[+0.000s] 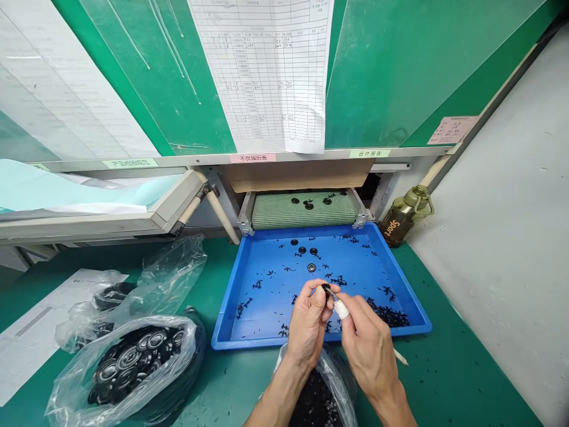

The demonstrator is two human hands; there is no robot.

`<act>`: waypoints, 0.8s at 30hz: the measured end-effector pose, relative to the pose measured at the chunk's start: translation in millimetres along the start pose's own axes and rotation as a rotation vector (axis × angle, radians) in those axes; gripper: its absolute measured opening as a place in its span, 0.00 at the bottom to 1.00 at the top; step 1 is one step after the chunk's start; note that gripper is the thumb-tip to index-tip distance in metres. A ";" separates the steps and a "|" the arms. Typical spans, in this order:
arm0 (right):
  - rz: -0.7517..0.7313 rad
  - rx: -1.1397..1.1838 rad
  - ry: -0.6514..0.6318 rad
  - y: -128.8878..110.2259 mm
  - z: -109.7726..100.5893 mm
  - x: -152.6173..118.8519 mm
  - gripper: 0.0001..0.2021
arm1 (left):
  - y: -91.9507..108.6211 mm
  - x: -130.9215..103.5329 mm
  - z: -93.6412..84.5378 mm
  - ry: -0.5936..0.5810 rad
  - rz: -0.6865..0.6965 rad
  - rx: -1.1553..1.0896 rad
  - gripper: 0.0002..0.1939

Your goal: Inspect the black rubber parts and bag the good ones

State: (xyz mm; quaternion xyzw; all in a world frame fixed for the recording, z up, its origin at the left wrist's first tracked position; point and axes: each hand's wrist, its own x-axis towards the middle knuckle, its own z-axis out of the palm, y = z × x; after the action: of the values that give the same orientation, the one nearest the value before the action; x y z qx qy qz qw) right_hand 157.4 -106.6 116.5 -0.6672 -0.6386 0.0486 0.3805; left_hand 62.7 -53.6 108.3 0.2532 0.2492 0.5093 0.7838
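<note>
My left hand pinches a small black round part between thumb and fingers, above the near side of the blue tray. My right hand grips a slim pen-like tool with a white section near its front. Its thin tip meets the black part, and a pale rear end sticks out beyond the hand. The tool's exact kind does not show. Several black discs and many small black scraps lie in the tray. Below my hands, a clear plastic bag holds black bits.
An open plastic bag of black ringed discs stands at left, beside a paper sheet. Behind the tray, a green conveyor belt carries several discs. A bottle stands by the right wall. Paper-covered boards hang above.
</note>
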 end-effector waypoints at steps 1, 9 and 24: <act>-0.001 -0.002 0.005 0.1 0.2 -0.1 0.18 | -0.8 -0.6 0.6 0.007 0.001 0.005 0.06; -0.042 -0.103 0.092 -2.9 9.7 2.0 0.17 | -4.9 4.4 0.5 0.087 0.053 0.086 0.09; 0.403 0.516 -0.200 24.7 47.4 25.0 0.11 | -11.0 30.2 -37.4 0.140 0.166 0.578 0.11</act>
State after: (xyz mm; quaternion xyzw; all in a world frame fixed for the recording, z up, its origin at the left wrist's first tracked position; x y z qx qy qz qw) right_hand 155.9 -60.7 79.6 -0.6537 -0.4945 0.3480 0.4550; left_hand 56.6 -24.2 69.1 0.4494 0.4156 0.4957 0.6161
